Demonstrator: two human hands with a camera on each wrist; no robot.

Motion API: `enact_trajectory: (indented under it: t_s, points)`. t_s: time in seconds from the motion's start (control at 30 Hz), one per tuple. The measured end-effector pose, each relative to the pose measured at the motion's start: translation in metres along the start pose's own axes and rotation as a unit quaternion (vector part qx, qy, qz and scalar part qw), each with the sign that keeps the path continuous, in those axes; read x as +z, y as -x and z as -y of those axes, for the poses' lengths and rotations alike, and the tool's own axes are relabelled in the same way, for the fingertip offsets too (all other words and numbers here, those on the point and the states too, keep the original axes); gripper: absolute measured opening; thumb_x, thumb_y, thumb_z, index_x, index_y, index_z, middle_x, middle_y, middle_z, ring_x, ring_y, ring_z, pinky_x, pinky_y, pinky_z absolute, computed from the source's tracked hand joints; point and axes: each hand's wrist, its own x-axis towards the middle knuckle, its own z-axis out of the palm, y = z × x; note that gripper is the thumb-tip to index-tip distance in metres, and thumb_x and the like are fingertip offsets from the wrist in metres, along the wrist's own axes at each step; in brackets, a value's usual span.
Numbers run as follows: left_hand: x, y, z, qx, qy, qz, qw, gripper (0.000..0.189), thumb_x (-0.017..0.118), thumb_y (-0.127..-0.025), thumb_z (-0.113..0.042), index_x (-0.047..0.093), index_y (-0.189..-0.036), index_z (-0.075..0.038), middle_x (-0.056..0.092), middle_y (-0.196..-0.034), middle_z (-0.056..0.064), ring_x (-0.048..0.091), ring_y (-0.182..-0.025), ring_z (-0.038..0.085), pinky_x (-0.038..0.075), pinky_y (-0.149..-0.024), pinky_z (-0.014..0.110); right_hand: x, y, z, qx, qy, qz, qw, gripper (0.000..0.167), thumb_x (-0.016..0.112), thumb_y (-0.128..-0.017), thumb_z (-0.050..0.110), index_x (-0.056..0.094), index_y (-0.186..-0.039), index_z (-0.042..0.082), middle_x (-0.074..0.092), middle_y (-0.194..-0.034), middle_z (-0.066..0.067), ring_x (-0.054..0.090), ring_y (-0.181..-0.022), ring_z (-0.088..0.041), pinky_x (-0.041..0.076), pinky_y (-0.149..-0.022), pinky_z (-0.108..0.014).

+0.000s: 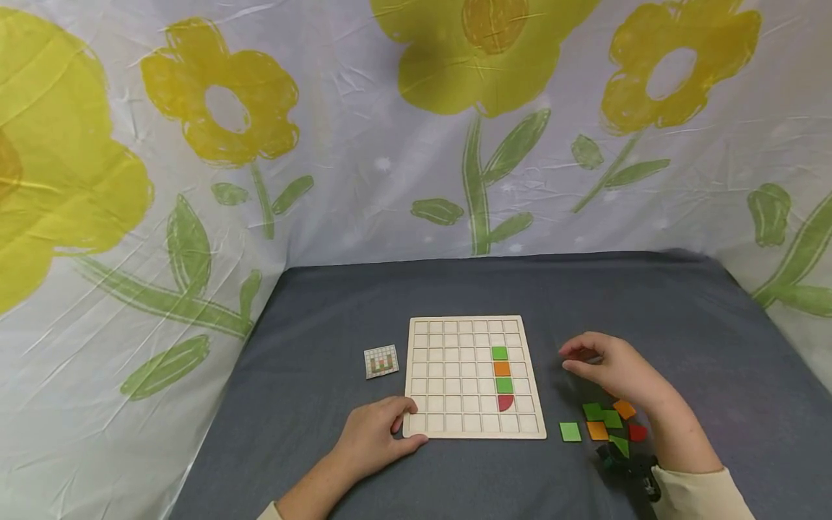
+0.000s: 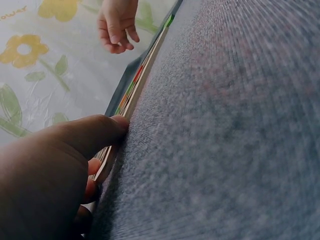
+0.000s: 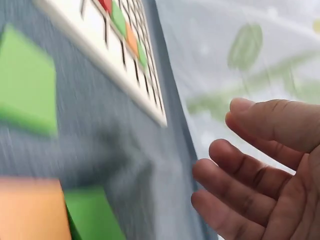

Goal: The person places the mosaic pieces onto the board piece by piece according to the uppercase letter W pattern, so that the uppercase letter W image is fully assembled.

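Note:
A wooden grid board (image 1: 451, 427) lies flat on the cloth. In its squares, one column holds a green square tile (image 1: 499, 353), an orange one (image 1: 502, 369), another green one (image 1: 504, 386) and a red quarter-round tile (image 1: 505, 402). My left hand (image 1: 375, 437) holds the board's near left corner, thumb at the near edge and fingertips at the left edge. Right of the board, my right hand (image 1: 617, 366) hovers above the cloth with loosely bent fingers. The right wrist view shows that hand (image 3: 265, 170) holding nothing.
Below my right hand lie several loose tiles, among them a light green square (image 1: 570, 432), an orange square (image 1: 597, 431) and a red piece (image 1: 638, 432). Left of the board is a small pattern card (image 1: 381, 362). A flower-printed curtain (image 1: 364, 144) stands behind the dark cloth (image 1: 338, 303).

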Motion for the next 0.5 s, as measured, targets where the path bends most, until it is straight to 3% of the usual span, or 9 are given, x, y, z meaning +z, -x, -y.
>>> enact_trajectory:
  t_s: [0.23, 0.33, 0.5]
  points:
    - [-0.001, 0.0, 0.001, -0.002, 0.004, 0.006, 1.0, 0.039, 0.086, -0.08, -0.047, 0.067, -0.103, -0.021, 0.038, -0.069, -0.018, 0.033, -0.056, -0.005, 0.035, -0.054, 0.018, -0.03, 0.011, -0.042, 0.045, -0.024, 0.004, 0.9987, 0.031, 0.069, -0.1, 0.016, 0.066, -0.126, 0.0, 0.068, -0.12, -0.018, 0.066, -0.103, -0.031, 0.055, -0.077, -0.037]
    - [-0.002, 0.0, 0.001, -0.004, 0.006, 0.011, 0.9999, 0.039, 0.085, -0.08, -0.047, 0.067, -0.104, -0.022, 0.038, -0.069, -0.019, 0.032, -0.056, -0.005, 0.035, -0.054, 0.017, -0.042, 0.017, -0.06, 0.071, -0.049, 0.02, 0.996, 0.034, 0.069, -0.099, 0.012, 0.062, -0.128, -0.005, 0.067, -0.119, -0.019, 0.068, -0.1, -0.023, 0.055, -0.078, -0.034]
    - [-0.001, 0.0, 0.001, 0.005, 0.008, 0.002, 1.0, 0.039, 0.086, -0.08, -0.046, 0.067, -0.103, -0.021, 0.038, -0.069, -0.018, 0.031, -0.056, -0.005, 0.034, -0.054, 0.017, -0.059, 0.03, -0.086, 0.116, -0.094, 0.083, 0.9853, 0.038, 0.071, -0.094, 0.006, 0.059, -0.126, -0.012, 0.066, -0.112, -0.015, 0.062, -0.092, -0.012, 0.054, -0.077, -0.03]
